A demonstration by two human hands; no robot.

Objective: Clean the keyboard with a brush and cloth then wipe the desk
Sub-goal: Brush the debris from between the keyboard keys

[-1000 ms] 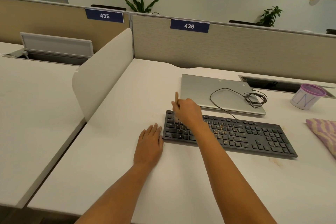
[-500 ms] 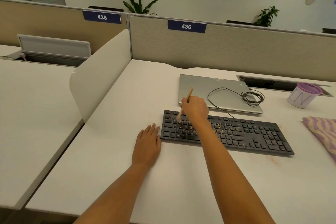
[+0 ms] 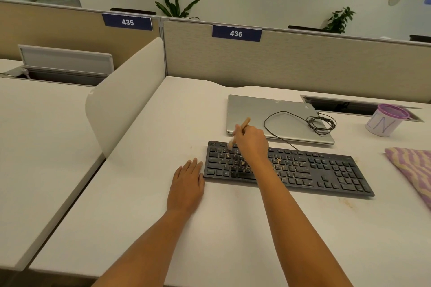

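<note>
Black keyboard (image 3: 314,171), crumb-speckled. Right hand (image 3: 253,143) grips a brush (image 3: 245,123) over its left keys; left hand (image 3: 186,185) lies flat beside it

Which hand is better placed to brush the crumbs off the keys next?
Right hand: it holds the brush over the keyboard. The left hand lies flat on the desk, empty.

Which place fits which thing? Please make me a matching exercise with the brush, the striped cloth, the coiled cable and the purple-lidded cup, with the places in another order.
Things:
1. brush
2. striped cloth
3. coiled cable
4. cup

Places:
A. on the closed laptop
B. in the right hand, over the keyboard
C. on the desk, right of the keyboard
D. beside the desk slot, at the back

Pairs: 1-B; 2-C; 3-A; 4-D
</note>
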